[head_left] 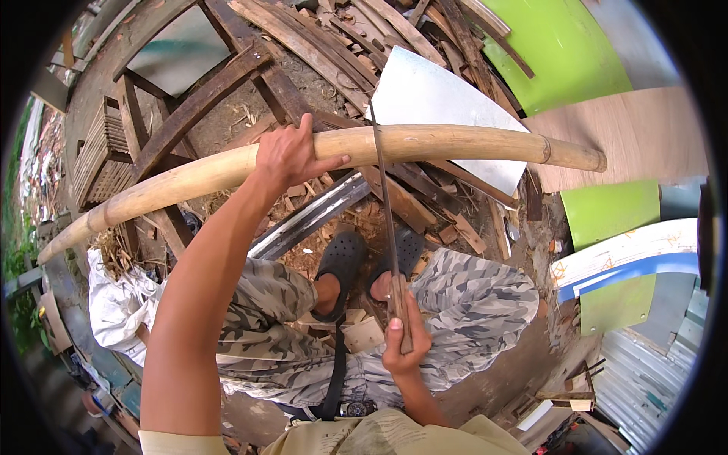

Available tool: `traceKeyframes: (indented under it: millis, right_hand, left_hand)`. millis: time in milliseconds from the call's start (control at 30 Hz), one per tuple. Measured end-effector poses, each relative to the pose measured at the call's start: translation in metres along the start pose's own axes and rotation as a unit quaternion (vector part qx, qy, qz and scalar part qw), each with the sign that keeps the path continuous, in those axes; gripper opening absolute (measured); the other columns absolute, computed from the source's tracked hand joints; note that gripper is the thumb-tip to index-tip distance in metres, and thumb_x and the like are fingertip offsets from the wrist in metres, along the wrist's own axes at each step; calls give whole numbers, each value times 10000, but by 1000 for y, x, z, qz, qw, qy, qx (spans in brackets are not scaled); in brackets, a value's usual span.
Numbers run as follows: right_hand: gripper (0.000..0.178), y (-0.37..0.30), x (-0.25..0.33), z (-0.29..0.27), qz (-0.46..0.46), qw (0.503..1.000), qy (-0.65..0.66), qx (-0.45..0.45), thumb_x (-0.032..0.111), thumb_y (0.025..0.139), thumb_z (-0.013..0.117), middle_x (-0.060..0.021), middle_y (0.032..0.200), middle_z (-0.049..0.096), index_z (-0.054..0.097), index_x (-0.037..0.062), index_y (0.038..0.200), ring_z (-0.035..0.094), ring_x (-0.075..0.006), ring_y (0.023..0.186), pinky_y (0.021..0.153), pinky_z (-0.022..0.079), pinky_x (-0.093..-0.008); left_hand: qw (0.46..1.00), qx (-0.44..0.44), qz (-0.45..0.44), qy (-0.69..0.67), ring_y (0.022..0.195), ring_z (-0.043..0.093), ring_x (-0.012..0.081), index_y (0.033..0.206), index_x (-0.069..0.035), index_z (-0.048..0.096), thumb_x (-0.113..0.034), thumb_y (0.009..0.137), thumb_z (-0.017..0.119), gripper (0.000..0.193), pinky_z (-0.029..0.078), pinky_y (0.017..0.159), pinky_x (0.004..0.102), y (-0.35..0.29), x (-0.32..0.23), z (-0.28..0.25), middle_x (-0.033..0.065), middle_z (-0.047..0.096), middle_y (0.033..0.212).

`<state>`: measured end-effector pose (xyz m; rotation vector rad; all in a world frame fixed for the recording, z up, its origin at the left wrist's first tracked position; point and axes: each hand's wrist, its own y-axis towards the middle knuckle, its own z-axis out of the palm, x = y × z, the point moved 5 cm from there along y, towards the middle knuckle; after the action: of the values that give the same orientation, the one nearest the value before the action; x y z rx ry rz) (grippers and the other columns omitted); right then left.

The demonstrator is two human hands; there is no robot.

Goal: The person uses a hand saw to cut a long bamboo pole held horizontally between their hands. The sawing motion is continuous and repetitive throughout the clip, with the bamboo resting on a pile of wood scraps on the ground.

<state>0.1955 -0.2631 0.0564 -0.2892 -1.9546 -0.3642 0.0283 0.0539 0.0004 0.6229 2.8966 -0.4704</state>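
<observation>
A thick, pale bamboo pole (462, 142) lies crosswise in front of me, running from far left to right. My left hand (288, 154) presses and grips it from above, left of the middle, with the thumb pointing right along it. In my right hand (406, 334) is the wooden handle of a hand saw (386, 201), held low between my knees. Its long, narrow blade points away from me and crosses the pole just right of my left hand. Whether the teeth have entered the bamboo cannot be made out.
A dark wooden frame (205, 110) stands under the pole at left. Beyond it are scrap boards (326, 53) and a white sheet (432, 98). Green panels (561, 53), plywood (629, 136) and corrugated metal (637, 379) lie at right. Wood offcuts surround my dark clogs (341, 262).
</observation>
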Motion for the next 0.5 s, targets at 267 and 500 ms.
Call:
traceKeyframes:
  millis: [267, 500]
  right_hand:
    - [487, 117, -29, 66, 22, 999, 30, -13, 177, 1058, 569, -131, 1068, 719, 537, -87, 1466, 621, -115, 760, 678, 519, -277]
    - [487, -20, -2, -1, 32, 999, -9, 24, 142, 1039, 540, -262, 1207, 726, 529, -152, 1427, 694, -222, 828, 749, 559, -322]
  left_hand:
    - [1000, -15, -7, 1, 694, 737, 368, 1089, 37, 530, -951, 782, 524, 1035, 581, 618, 462, -1, 8, 8, 221, 699, 713]
    - [999, -27, -5, -18, 609, 713, 365, 1002, 6, 531, -883, 815, 583, 910, 557, 568, 473, -10, 11, 3, 208, 660, 623]
